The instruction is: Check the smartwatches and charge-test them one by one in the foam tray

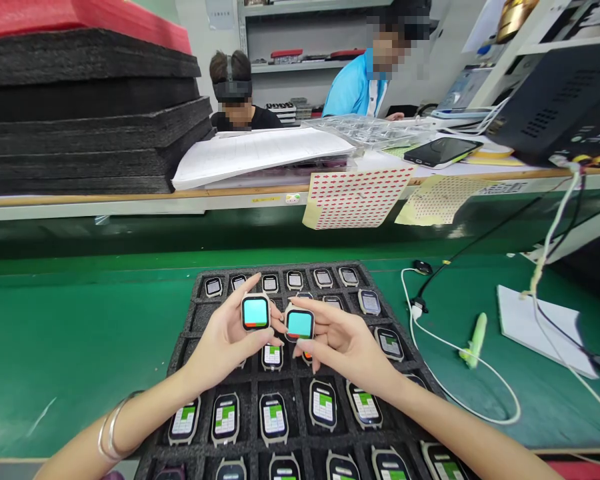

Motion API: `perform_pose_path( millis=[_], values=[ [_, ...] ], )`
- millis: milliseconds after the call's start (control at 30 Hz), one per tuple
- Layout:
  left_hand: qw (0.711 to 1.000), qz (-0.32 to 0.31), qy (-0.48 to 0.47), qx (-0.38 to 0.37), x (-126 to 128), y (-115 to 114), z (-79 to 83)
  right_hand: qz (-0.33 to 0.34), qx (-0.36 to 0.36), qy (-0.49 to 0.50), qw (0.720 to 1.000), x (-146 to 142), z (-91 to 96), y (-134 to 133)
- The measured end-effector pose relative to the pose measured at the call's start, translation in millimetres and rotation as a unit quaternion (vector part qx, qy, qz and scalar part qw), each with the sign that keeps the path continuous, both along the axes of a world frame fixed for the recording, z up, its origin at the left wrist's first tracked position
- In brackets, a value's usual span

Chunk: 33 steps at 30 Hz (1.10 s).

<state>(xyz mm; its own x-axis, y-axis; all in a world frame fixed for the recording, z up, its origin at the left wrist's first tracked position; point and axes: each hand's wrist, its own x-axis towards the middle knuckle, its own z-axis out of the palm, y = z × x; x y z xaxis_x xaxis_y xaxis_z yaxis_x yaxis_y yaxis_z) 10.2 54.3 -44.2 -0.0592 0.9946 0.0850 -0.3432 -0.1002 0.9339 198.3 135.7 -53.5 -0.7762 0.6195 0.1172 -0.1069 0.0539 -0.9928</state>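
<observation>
My left hand [230, 337] pinches a smartwatch body [256, 312] without a strap, its screen lit cyan with a red and green strip along the bottom. Close beside it, a second smartwatch body [300, 323] with a similar cyan screen is held in my right hand [343, 337]. Both are raised over a black foam tray [300, 393], screens facing me. Rows of similar watches fill many of its compartments; one nearer watch [273, 413] shows a green and white screen. My hands and forearms cover some of the middle compartments.
Black foam trays [90, 120] are stacked at the left on a raised shelf, beside papers [265, 157] and a phone [443, 152]. White cable [505, 400], a green-handled tool [477, 340] and a white sheet [545, 327] lie at the right. Two people sit beyond the shelf.
</observation>
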Motion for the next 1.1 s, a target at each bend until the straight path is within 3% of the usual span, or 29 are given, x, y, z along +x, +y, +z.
perform_pose_path(
  millis=[267, 467, 567, 667, 767, 833, 967, 1100],
  values=[
    [0.999, 0.023, 0.012, -0.047, -15.2, -11.8, -9.6, 0.01, 0.153, -0.084, 0.984, -15.2, -11.8, 11.1],
    [0.996, 0.039, 0.048, -0.066, -43.3, -22.5, -30.6, 0.048, 0.341, -0.175, 0.923, -60.3, -31.0, 32.4],
    [0.985, 0.063, 0.153, -0.057, -63.4, -24.2, -41.9, 0.076, 0.422, -0.192, 0.883, -85.9, -40.0, 39.1],
    [0.935, 0.086, 0.342, -0.051, -85.7, -23.1, -50.3, 0.09, 0.454, -0.2, 0.864, -104.1, -48.5, 40.7],
    [0.841, 0.085, 0.535, -0.016, -105.1, -18.7, -56.5, 0.095, 0.471, -0.216, 0.85, -110.8, -51.0, 41.0],
    [0.798, 0.079, 0.598, 0.013, -115.1, -14.2, -60.5, 0.093, 0.48, -0.224, 0.843, -107.2, -46.5, 43.6],
    [0.786, 0.051, 0.615, 0.03, -128.6, -5.4, -66.3, 0.083, 0.508, -0.275, 0.812, -77.8, -27.3, 59.1],
    [0.771, 0.03, 0.634, 0.048, -125.9, 0.9, -61.1, 0.085, 0.531, -0.351, 0.767, -32.9, -14.3, 79.9]
  ],
)
